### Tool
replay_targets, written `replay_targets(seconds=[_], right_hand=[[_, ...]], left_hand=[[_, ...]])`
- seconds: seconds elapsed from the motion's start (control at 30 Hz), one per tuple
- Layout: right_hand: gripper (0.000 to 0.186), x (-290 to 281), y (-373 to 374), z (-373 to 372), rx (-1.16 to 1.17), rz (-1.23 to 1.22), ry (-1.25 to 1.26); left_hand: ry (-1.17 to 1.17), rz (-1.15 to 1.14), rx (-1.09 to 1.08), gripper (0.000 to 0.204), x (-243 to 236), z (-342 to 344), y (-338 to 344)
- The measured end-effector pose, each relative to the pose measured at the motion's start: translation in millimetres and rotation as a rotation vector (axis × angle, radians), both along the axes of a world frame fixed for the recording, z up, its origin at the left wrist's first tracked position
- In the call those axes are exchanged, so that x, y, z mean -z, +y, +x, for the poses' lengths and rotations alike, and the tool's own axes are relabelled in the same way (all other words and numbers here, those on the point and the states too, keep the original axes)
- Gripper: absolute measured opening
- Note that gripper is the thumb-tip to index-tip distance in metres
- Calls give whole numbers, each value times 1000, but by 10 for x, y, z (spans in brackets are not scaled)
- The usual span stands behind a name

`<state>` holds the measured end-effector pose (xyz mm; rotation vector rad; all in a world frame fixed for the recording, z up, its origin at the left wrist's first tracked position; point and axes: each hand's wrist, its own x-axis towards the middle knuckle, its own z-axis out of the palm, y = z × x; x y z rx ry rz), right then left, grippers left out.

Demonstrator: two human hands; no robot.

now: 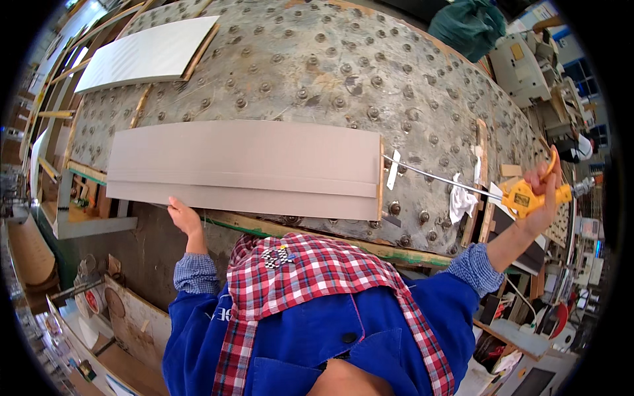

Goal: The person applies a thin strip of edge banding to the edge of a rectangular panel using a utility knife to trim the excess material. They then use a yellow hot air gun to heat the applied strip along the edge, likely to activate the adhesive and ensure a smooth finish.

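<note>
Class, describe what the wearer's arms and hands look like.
Both the left hand and right hand are ungloved. The left sleeve and right sleeve are bright blue, ending in gathered cuffs of fine blue-and-white check. White lettering marks the left side of the jacket.

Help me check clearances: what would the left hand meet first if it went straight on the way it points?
The brown panel: the left hand is right at its near edge. Depth is unclear, so part of the hand might instead slip over or under it.
</note>
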<state>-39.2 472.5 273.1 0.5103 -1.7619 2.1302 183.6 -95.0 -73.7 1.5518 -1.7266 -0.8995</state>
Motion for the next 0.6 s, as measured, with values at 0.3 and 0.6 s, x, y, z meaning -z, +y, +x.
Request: replay_targets(seconds=[0.3, 0.6], right_hand=[[51, 246, -374, -23, -182, 3, -33], [45, 385, -809, -108, -293, -92, -65]], left_hand=[[7, -21, -33, 62, 64, -5, 30], [0, 33, -93, 60, 3, -37, 109]])
